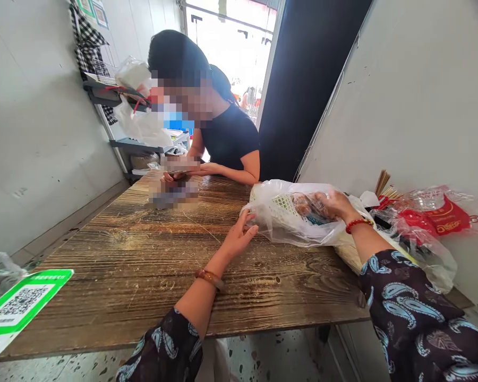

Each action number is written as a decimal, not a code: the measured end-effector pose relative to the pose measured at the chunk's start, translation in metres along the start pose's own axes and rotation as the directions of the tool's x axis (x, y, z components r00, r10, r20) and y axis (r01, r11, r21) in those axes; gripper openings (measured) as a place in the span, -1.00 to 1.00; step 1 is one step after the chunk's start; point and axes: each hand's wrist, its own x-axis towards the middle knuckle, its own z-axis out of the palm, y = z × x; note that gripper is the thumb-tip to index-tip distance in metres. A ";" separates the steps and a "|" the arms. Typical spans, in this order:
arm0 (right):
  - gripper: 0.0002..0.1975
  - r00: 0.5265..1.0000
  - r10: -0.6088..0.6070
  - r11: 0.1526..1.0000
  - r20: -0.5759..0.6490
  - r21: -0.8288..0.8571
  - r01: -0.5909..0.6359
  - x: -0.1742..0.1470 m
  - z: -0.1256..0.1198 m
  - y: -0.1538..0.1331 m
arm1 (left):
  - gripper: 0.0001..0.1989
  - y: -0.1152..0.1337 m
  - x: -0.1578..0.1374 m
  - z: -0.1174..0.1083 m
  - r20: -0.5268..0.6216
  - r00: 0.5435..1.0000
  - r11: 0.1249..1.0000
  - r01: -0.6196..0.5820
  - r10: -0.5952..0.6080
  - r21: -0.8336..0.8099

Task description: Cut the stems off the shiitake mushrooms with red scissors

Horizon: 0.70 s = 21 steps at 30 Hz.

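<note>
A white translucent plastic bag (298,233) lies on the wooden table in front of me, its mouth spread. Inside it are a pale green lattice basket (284,206) and brownish items (306,204) whose kind I cannot make out. My left hand (241,233) is at the bag's left edge, fingers apart and fingertips touching the plastic. At the right side of the bag, my right hand (336,204) reaches down with fingers curled at the brownish items. Its fingertips are partly hidden, so what they grip is unclear.
Across the wooden table (163,254) a person in black (231,140) leans on it, hands over a blurred object. Skewer sticks (382,183) and red packaging (442,217) crowd the right wall. A green QR-code sign (24,307) stands front left. Shelves (115,140) hold more bags.
</note>
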 end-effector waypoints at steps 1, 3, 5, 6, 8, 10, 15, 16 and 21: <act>-0.48 1.000 0.005 1.000 0.026 -0.008 -0.005 -0.001 0.003 0.002 | -0.18 -0.001 0.000 0.000 0.004 1.000 1.000 0.003 -0.002 -0.009; -0.45 0.997 0.026 1.000 0.072 -0.018 -0.024 -0.003 0.009 0.005 | -0.17 -0.002 0.000 0.001 0.014 1.000 1.000 0.006 -0.006 -0.011; -0.46 0.994 0.046 0.999 0.096 -0.019 -0.044 -0.004 0.011 0.009 | -0.18 -0.002 0.000 0.001 0.013 1.000 1.000 0.006 -0.006 0.000; -0.49 0.994 0.049 0.999 0.102 -0.012 -0.048 -0.004 0.010 0.011 | -0.18 -0.001 0.000 0.001 0.013 1.000 1.000 0.005 -0.005 0.006; -0.60 0.995 0.035 0.999 0.098 0.021 -0.037 -0.005 0.007 0.016 | -0.18 -0.001 0.000 0.000 0.015 1.000 1.000 0.000 0.000 0.012; -0.72 0.998 0.004 0.997 0.069 0.076 -0.009 -0.013 0.004 0.019 | -0.16 0.000 0.001 0.000 0.019 1.000 1.000 -0.004 0.004 0.024; -0.73 0.996 -0.037 0.958 -0.085 0.281 0.059 -0.055 0.000 0.022 | -0.16 -0.001 0.001 -0.001 0.029 0.999 0.998 0.023 -0.024 0.065; -0.70 0.992 -0.035 0.941 -0.120 0.331 0.073 -0.066 -0.001 0.022 | -0.17 -0.001 0.001 -0.001 0.030 0.999 0.997 0.032 -0.034 0.071; -0.63 0.965 0.124 0.628 -0.232 0.771 0.105 -0.105 -0.021 0.008 | -0.17 0.000 0.000 0.001 0.048 0.998 0.995 0.042 -0.047 0.088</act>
